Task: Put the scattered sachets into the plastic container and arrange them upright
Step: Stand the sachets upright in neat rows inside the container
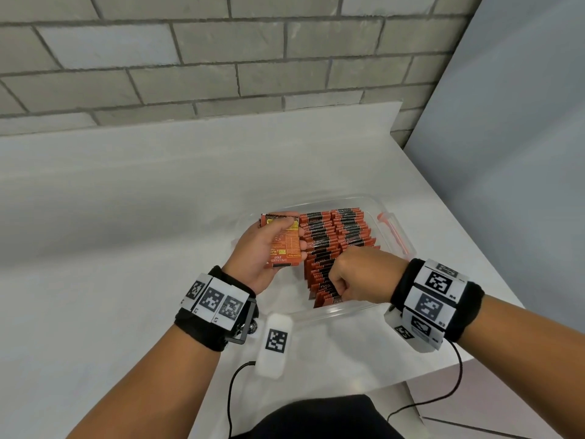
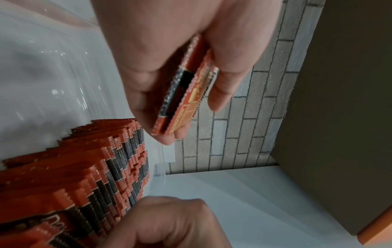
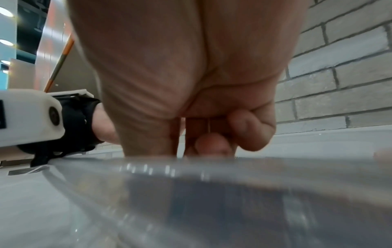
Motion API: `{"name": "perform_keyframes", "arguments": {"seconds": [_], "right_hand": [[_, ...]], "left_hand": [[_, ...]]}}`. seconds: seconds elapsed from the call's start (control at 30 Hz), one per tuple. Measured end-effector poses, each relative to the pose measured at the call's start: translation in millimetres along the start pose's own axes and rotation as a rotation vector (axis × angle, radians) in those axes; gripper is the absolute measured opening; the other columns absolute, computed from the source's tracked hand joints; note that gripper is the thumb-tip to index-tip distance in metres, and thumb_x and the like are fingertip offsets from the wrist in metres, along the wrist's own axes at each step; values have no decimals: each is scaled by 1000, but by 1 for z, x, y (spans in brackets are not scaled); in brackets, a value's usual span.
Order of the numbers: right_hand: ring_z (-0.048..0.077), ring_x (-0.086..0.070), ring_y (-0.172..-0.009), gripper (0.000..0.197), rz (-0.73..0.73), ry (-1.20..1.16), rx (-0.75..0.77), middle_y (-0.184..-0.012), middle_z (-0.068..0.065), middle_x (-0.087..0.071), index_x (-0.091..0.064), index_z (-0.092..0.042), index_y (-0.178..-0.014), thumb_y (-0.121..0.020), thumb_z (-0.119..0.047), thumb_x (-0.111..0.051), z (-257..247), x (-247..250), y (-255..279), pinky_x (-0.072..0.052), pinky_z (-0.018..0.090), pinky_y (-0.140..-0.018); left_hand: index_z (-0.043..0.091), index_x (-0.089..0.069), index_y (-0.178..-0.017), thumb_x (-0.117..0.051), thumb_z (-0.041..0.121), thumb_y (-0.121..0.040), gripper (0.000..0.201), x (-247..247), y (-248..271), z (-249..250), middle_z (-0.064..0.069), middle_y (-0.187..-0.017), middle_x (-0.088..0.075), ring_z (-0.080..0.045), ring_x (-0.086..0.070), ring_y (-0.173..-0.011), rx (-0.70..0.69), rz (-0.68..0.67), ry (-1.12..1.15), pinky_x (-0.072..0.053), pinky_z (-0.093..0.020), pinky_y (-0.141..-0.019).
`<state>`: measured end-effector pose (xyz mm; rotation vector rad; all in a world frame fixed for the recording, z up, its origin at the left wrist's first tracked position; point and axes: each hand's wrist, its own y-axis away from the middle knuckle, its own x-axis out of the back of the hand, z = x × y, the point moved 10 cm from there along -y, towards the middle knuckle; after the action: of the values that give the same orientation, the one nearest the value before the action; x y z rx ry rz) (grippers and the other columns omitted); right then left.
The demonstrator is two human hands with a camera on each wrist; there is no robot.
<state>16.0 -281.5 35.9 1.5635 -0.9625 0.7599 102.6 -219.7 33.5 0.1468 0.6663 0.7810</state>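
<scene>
Filing step: your left hand (image 1: 264, 248) pinches a sachet stack (image 1: 283, 240) over the container (image 1: 384, 205) on the surface, right hand (image 1: 357, 277) curled among the upright rows (image 1: 335, 245), its grip hidden; next, part a gap.

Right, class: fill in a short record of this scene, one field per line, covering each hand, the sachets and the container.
left hand: holds a small stack of sachets above the container's left side
right hand: fingers curled down among the packed rows
rows: upright, two side by side
container: clear plastic, orange latch at right
surface: white counter
</scene>
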Motion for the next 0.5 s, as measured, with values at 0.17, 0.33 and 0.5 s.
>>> {"name": "perform_keyframes", "arguments": {"seconds": [0.17, 0.33, 0.5], "right_hand": [[12, -54, -72, 24, 3, -46, -12, -74, -6, -56, -51, -21, -65, -83, -13, -66, 8, -2, -2, -37, 16, -58], [6, -50, -62, 13, 50, -284, -101, -69, -11, -54, -62, -17, -86, -84, -27, -70, 29, 7, 9, -39, 17, -57], [9, -59, -71, 26, 365, -684, -185, -87, -6, -62, -57, -23, -111, -89, -36, -62, 46, 40, 20, -51, 26, -67]], "left_hand": [[0, -56, -117, -42, 8, -95, 27, 2, -2, -4, -13, -77, -67, -25, -65, -67, 23, -7, 46, -58, -34, -64], [2, -58, -115, -43, 5, -95, 25, 3, -5, -6, -13, -84, -71, -23, -69, -72, 46, -13, -45, -58, -32, -63], [2, -59, -118, -54, -1, -90, 29, -11, -4, -5, -16, -100, -69, -22, -70, -80, 9, -84, -103, -58, -31, -64]]}}
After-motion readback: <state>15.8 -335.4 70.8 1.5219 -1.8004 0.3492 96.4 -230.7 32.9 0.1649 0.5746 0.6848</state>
